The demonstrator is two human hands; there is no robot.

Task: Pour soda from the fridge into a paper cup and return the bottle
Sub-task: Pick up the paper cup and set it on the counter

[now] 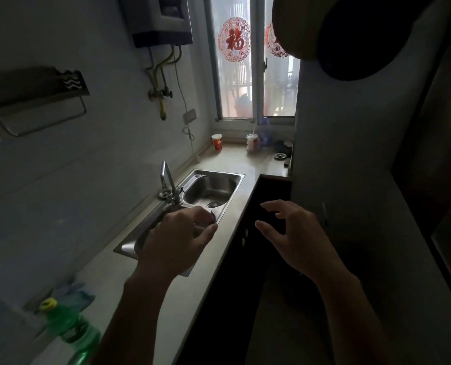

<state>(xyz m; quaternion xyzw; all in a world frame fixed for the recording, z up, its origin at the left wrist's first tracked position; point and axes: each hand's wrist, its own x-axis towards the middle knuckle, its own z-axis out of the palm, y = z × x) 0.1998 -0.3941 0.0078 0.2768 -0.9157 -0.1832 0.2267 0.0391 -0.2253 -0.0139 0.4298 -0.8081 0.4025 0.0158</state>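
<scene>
A red and white paper cup (217, 141) stands upright on the far end of the counter, below the window. My left hand (178, 239) hovers over the near edge of the steel sink, fingers loosely curled, holding nothing that I can make out. My right hand (291, 237) is raised to the right of the counter edge, fingers spread and curved, empty. Both hands are well short of the cup. No soda bottle and no fridge interior show in this dim view.
A steel sink (234, 177) with a faucet (167, 180) sits mid-counter. A white can (252, 143) and small dark items stand by the window. A green bottle (71, 330) stands at the near left. A tall pale surface (350, 154) rises on the right.
</scene>
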